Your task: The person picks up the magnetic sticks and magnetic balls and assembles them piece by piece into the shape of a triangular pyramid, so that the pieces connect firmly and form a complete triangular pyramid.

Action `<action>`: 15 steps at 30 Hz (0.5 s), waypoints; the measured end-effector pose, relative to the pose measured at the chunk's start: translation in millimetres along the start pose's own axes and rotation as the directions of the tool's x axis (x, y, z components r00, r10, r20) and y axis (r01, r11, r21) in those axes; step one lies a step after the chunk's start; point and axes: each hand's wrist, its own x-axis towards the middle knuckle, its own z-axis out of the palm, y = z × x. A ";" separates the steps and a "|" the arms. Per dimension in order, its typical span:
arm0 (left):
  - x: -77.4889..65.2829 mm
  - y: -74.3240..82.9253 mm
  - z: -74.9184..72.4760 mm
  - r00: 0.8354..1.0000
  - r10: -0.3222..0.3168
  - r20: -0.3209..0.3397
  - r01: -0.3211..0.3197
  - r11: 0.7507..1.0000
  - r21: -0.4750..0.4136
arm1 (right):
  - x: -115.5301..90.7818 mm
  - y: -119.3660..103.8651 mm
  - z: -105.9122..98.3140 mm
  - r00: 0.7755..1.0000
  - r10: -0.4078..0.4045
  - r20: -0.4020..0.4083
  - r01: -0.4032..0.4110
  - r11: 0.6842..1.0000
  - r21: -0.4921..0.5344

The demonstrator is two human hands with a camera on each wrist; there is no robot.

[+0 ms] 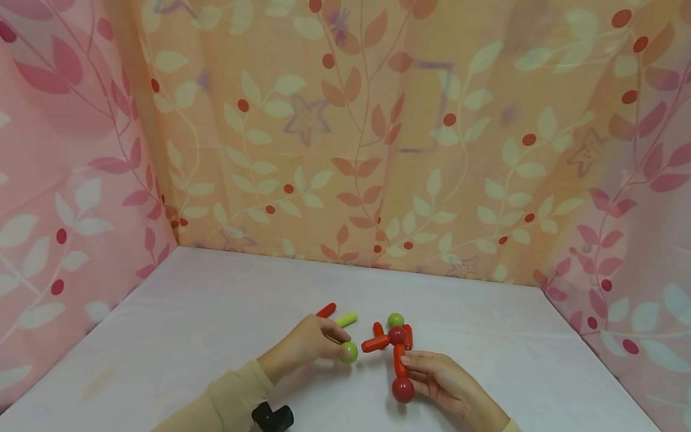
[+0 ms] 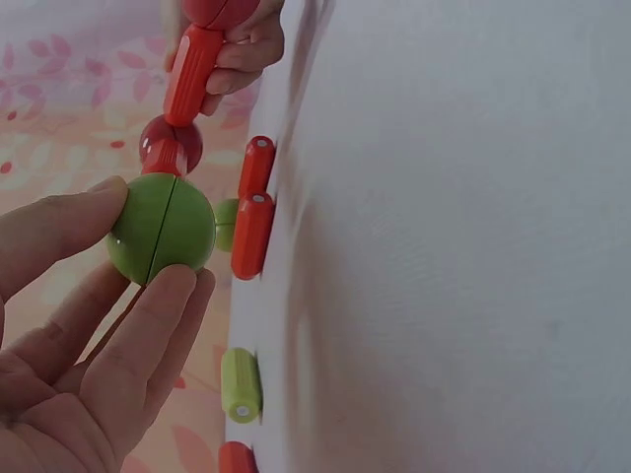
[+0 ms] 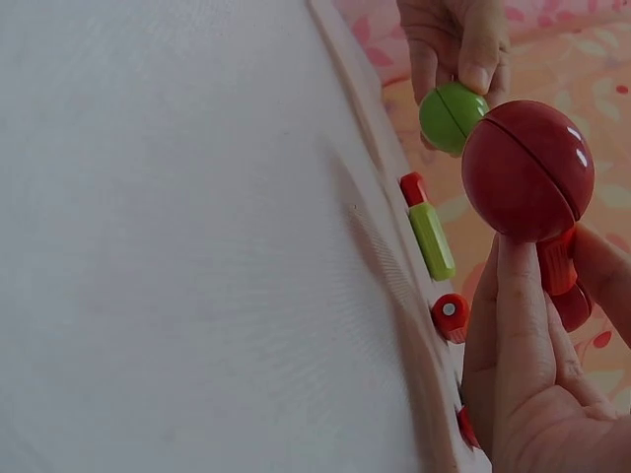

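My left hand pinches a green ball between thumb and fingers, just left of the red assembly. My right hand grips a red rod that joins a near red ball to a far red ball. From the far ball another red rod sticks out leftward, toward the green ball. In the left wrist view, the held green ball overlaps the end of this rod. In the right wrist view, the near red ball stands above my right fingers, partly covering the gripped rod.
Beyond the assembly, a second green ball and loose red rods lie on the white tabletop. A yellow-green rod and a red rod lie behind my left hand. Patterned curtains enclose the back and sides.
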 end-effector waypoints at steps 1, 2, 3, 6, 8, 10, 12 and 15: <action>-0.3 -0.4 0.4 1.000 0.005 0.005 -0.005 1.000 -0.005 | -0.1 0.1 0.5 1.000 -0.001 0.002 0.001 1.000 0.000; -0.6 -1.0 0.7 1.000 0.012 0.009 -0.012 1.000 -0.012 | -0.1 0.2 1.1 1.000 -0.002 0.005 0.002 1.000 -0.001; -0.8 -1.5 0.9 1.000 0.018 0.012 -0.018 1.000 -0.017 | -0.2 0.3 1.7 1.000 -0.003 0.006 0.003 1.000 -0.003; -1.6 -2.9 0.4 0.999 0.030 0.019 -0.029 0.999 -0.022 | 0.2 1.1 3.9 1.000 0.001 -0.003 -0.001 1.000 -0.006; -3.4 -4.0 -1.5 0.999 0.030 0.013 -0.030 0.999 -0.015 | 1.5 2.2 6.2 1.000 0.009 -0.012 -0.009 1.000 -0.008; -5.3 -4.7 -3.6 1.000 0.024 0.005 -0.024 1.000 -0.003 | 3.2 3.2 8.3 0.999 0.020 -0.027 -0.020 1.000 -0.011; -6.9 -5.6 -5.5 1.000 0.018 -0.004 -0.018 1.000 0.004 | 5.1 4.0 10.7 0.999 0.028 -0.041 -0.029 0.999 -0.015; -9.3 -6.2 -7.3 1.000 -0.003 -0.009 0.003 1.000 0.015 | 8.4 4.6 14.6 0.998 0.033 -0.046 -0.034 0.999 -0.028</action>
